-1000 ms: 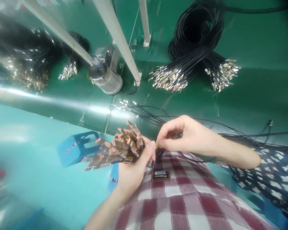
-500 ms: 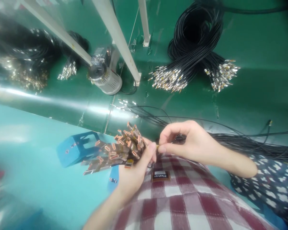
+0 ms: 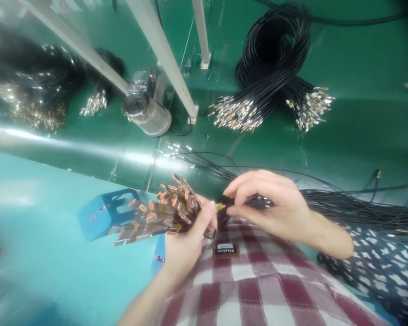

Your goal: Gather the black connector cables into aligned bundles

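Note:
My left hand (image 3: 192, 233) is closed around a bundle of cable connectors (image 3: 170, 203), flat metal plugs with orange-rimmed ends that fan out to the left. A small gold-coloured tip (image 3: 220, 206) sticks out on the right between its thumb and fingers. Just right of that tip is my right hand (image 3: 272, 203), with its thumb and fingers apart and no object seen between them. Black cables (image 3: 329, 206) run behind the right hand and along the bench edge to the right.
A coiled bundle of black cables (image 3: 275, 54) with silver ends lies on the green bench (image 3: 360, 131). A grey-white machine (image 3: 149, 117) stands between pale posts (image 3: 166, 54). More cable bundles (image 3: 37, 86) lie at the left. A blue stool (image 3: 97, 215) stands below the bench.
My right thumb and fingers have moved apart and slightly away from the gold-coloured tip, which now shows more. My left hand keeps its hold on the bundle.

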